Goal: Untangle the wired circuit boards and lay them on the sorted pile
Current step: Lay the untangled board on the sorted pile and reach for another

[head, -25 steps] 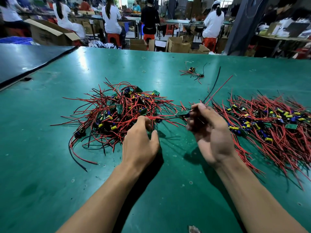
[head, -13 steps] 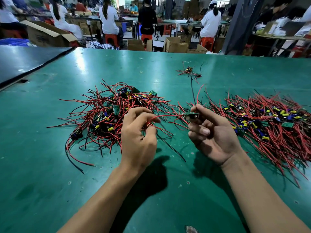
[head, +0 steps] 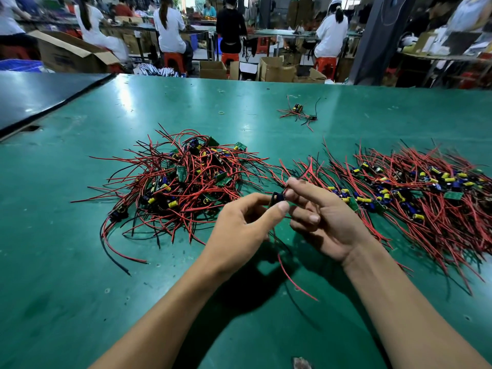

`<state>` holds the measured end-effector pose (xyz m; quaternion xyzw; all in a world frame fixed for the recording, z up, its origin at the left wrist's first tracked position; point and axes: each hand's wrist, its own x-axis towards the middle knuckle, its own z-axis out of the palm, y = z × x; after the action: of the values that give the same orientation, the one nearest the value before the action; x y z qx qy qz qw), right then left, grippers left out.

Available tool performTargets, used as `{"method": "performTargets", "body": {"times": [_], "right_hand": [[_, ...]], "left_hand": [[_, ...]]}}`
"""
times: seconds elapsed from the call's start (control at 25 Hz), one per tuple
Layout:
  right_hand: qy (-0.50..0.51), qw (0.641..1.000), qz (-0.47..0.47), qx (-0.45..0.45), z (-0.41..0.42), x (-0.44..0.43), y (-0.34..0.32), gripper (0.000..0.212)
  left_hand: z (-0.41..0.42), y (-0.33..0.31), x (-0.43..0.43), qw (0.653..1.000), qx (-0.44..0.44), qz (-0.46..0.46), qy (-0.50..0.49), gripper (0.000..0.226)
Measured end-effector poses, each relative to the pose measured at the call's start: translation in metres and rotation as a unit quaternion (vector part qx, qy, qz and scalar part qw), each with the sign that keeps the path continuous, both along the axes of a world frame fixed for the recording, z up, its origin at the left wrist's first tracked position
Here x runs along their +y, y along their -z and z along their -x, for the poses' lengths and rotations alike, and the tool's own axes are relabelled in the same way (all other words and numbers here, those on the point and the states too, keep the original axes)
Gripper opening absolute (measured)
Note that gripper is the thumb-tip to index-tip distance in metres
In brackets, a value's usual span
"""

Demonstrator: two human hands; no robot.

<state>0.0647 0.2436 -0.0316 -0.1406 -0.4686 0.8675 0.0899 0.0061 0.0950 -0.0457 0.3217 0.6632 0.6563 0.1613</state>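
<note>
Green table (head: pixel 80 262), tangled pile (head: pixel 183 182), sorted pile (head: pixel 426 198) — one circuit board (head: pixel 276 199) pinched between left hand (head: pixel 239 230), right hand (head: pixel 324 222)

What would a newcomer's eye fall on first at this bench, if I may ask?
Two heaps of red-wired boards on the green table: a tangled pile left of centre, a sorted pile at right. Between them, the left hand and right hand hold one small board, wires dangling.

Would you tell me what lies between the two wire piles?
Head view: left hand and right hand pinch one wired board there, above the table.
</note>
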Motion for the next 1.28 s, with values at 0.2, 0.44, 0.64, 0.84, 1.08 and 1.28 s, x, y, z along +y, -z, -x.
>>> {"method": "performTargets", "body": {"times": [0.2,0.44,0.64,0.84,1.08,1.28], "right_hand": [[0.005,0.992,-0.123,-0.026,0.000,0.001,0.003,0.020],[0.047,0.937,-0.344,-0.020,-0.001,0.004,0.014,0.009],[0.007,0.925,-0.381,-0.006,0.000,0.004,0.019,0.008],[-0.026,0.939,-0.342,-0.027,0.001,0.004,0.022,0.036],[0.037,0.929,-0.367,-0.041,0.005,0.003,0.026,0.019],[0.165,0.908,-0.384,-0.026,0.009,0.002,0.028,0.018]], "left_hand": [[0.005,0.001,-0.002,0.997,-0.066,-0.027,-0.018,0.008],[0.010,0.005,-0.003,0.989,-0.144,0.029,0.011,0.012],[0.010,0.010,-0.003,0.992,-0.122,0.037,0.012,0.012],[0.011,0.013,-0.003,0.992,-0.117,0.043,0.015,0.015],[0.014,0.009,-0.004,0.992,-0.100,0.073,0.032,0.018],[0.013,0.008,-0.002,0.991,-0.081,0.094,0.046,0.021]]}}
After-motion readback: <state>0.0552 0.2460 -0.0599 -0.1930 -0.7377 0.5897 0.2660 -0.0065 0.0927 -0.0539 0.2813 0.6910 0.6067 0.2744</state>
